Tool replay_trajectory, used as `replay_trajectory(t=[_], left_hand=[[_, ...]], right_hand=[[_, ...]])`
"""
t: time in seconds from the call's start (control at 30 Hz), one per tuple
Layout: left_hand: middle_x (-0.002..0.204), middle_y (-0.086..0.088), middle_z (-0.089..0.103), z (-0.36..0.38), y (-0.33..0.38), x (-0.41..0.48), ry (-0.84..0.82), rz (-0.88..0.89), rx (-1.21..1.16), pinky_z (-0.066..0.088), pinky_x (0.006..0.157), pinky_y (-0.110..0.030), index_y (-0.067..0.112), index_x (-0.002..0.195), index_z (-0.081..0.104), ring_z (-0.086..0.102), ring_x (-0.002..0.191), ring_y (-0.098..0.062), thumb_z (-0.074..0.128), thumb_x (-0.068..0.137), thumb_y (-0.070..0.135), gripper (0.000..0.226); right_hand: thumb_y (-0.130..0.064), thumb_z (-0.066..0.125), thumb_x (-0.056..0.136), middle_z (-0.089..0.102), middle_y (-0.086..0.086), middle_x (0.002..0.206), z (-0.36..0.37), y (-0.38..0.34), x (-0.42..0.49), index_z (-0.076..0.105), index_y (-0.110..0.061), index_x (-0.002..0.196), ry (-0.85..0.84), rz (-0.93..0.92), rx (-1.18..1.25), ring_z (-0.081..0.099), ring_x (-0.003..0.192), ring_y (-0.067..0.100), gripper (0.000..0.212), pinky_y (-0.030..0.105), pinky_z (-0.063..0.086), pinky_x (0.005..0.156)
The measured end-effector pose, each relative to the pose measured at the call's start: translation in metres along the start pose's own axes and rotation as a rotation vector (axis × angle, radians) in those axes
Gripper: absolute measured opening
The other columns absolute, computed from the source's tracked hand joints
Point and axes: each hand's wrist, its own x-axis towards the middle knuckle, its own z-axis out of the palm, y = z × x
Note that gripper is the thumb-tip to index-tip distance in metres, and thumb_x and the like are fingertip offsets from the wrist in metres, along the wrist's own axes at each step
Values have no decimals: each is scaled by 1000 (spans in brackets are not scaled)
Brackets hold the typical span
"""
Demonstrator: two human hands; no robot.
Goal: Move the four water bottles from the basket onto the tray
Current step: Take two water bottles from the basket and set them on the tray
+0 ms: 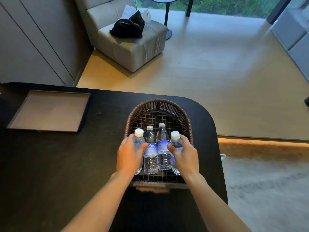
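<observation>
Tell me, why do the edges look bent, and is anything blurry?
Head view: the wide-angle lens bows the table edge and walls; the basket near rim is smeared by blur; the bottles stay sharp; a warm light strip glows at floor level.

Both my arms reach forward — forearms bare. My left hand and right hand curl inward, fingers wrapped.
</observation>
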Motion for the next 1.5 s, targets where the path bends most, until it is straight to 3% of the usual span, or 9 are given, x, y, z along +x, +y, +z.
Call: replay_trajectory(t=[0.13, 0.3, 0.5, 0.67, 0.83, 1.03, 1.2, 1.37, 1.5], left_hand=[[100, 7, 63, -19, 1, -15, 92, 45, -74, 45, 71, -19, 20, 106, 65, 62, 93, -11, 78, 87, 35, 27], [107, 5, 67, -53, 10, -26, 136, 116, -172, 56, 82, -29, 15, 118, 68, 64, 99, -10, 78, 87, 35, 39], [103, 7, 69, -105, -1, -34, 124, 147, -298, 58, 80, -33, 20, 114, 69, 66, 96, -11, 78, 87, 35, 32], [117, -3, 70, -157, -29, -31, 136, 242, -300, 58, 88, -35, 9, 129, 67, 66, 107, -18, 82, 83, 34, 55], [109, 0, 70, -220, -74, -16, 106, 320, -305, 58, 82, -30, 11, 125, 68, 67, 99, -15, 83, 82, 38, 52], [110, -2, 71, -280, -118, 3, 142, 300, -262, 57, 86, -33, 9, 125, 68, 67, 101, -17, 82, 81, 37, 53], [103, 0, 69, -312, -147, 27, 239, 241, -219, 55, 81, -26, 10, 119, 70, 65, 93, -13, 84, 82, 32, 45], [110, 2, 67, -339, -174, 58, 285, 184, -208, 56, 85, -28, 14, 124, 66, 65, 102, -13, 80, 84, 35, 47], [106, 6, 67, -361, -198, 89, 300, 125, -204, 57, 84, -31, 20, 117, 66, 65, 99, -13, 80, 84, 36, 39]], right_hand=[[-41, 79, 89, 68, -27, 117, -7, 1, -20, 60, -35, 133, 10, -53, 36, 62, 112, -6, 48, 23, 53, 93], [-36, 81, 89, 68, -3, 137, -11, -25, -40, 57, -21, 146, 47, -90, 58, 63, 126, 14, 63, 46, 54, 105], [-40, 79, 88, 65, -31, 115, 6, -79, -65, 62, -32, 134, 102, -148, 115, 63, 110, -10, 50, 22, 55, 95], [-41, 79, 88, 61, -35, 108, 42, -138, -89, 59, -40, 124, 169, -175, 129, 61, 106, -15, 41, 7, 45, 83], [-43, 79, 88, 72, -12, 122, 86, -194, -102, 62, -27, 137, 237, -140, 154, 68, 108, 5, 54, 25, 55, 92], [-38, 80, 89, 73, -6, 123, 138, -250, -99, 63, -25, 137, 189, -139, 206, 69, 109, 11, 53, 38, 58, 96], [-31, 79, 91, 74, 1, 120, 181, -278, -79, 65, -16, 133, 96, -229, 168, 69, 105, 17, 47, 3, 43, 82], [-31, 78, 91, 73, 3, 125, 223, -307, -54, 64, -14, 134, 15, -284, 179, 68, 108, 18, 49, 32, 53, 97], [-36, 80, 90, 72, -6, 119, 256, -330, -30, 65, -18, 133, -14, -292, 193, 66, 101, 9, 49, 31, 54, 94]])
